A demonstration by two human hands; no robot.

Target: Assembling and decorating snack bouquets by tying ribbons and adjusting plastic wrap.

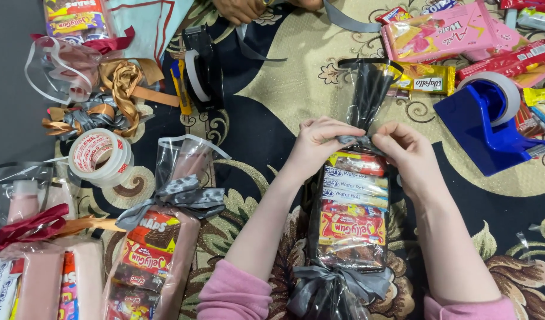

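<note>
- Two hands meet at the middle of the view: your left hand and right hand are close together, both pinched on a grey ribbon at the gathered neck of a clear snack bag.
- The bag lies lengthwise on a dark patterned cloth, between your forearms. It holds stacked wafer and jelly packets, and its open top fans out beyond your fingers.
- A grey bow already closes the bag's near end, just by your pink sleeves.
- Judging by the grip, you are at the tying step: the ribbon is wrapped round the neck, and no finished bow shows there yet.
- The next move probably calls for keeping the neck pinched tight while the ribbon ends cross and pull snug, so the gather does not slip open.
- To your left lies a finished bag with a grey bow; further left, more wrapped bags with red ribbon.
- A tape roll and loose ribbon scraps sit at far left.
- A black tape dispenser stands beyond, and a blue dispenser sits to your right.
- Loose snack packets fill the upper right corner.
- Another person's hand shows at the top edge, well apart from yours.
</note>
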